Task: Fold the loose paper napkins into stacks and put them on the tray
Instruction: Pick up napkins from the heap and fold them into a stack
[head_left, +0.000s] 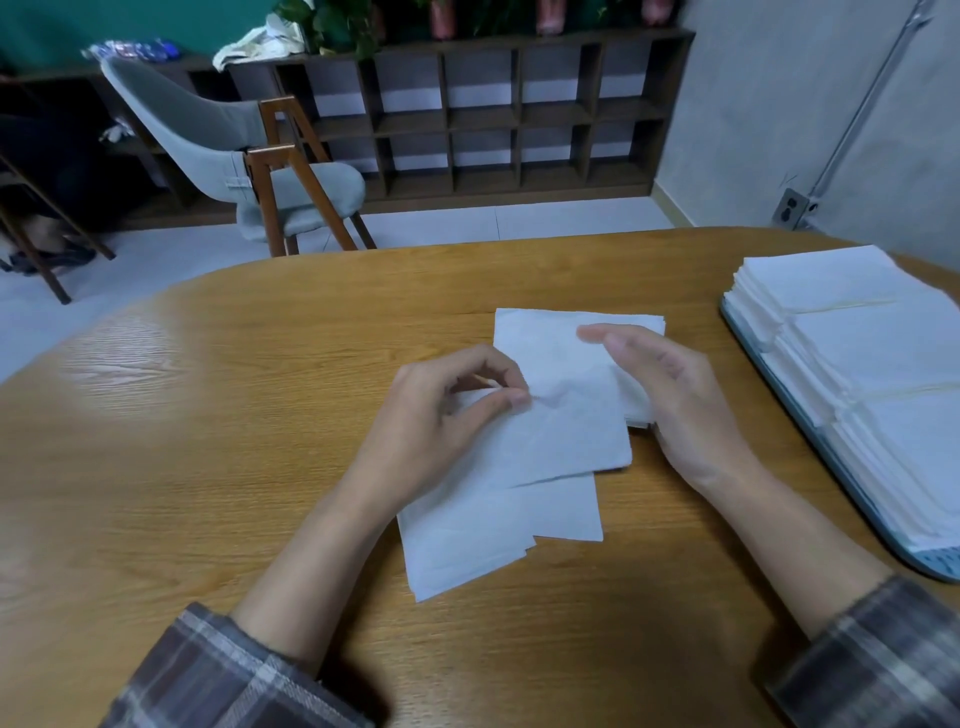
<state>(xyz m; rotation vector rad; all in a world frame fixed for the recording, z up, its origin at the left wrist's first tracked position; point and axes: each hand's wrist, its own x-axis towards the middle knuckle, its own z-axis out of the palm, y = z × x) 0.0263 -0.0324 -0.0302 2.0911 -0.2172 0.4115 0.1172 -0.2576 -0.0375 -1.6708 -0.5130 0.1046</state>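
A few loose napkins (519, 499) lie in the middle of the wooden tabletop (208, 415), right in front of the person. They lie one over the other, a bit crooked, and are not a neat stack yet. Over on the right, at the edge of the tabletop, sits the tray (935, 564). It is nearly covered with folded stacks (857, 332) of white napkins, side by side in rows.

So I think most of the job is done. What is left is the small bunch in the middle. It has to be folded, made neat and carried to the tray, which is well apart from it. I can't see much bare room on the tray, so the last ones may have to go on top of a stack.

The left hand (452, 410) is on the left side of the loose napkins. Its fingers are curled in, and the thumb and a finger pinch a bit of the top sheet, which wrinkles there. That grip is nearly closed, on paper.

The right hand (670, 400) is at the right side of the same bunch. Its fingers are nearly straight and reach out over the paper, so that grip is wide open. It is blurred, so I can't tell if it touches the napkins or is just above them.
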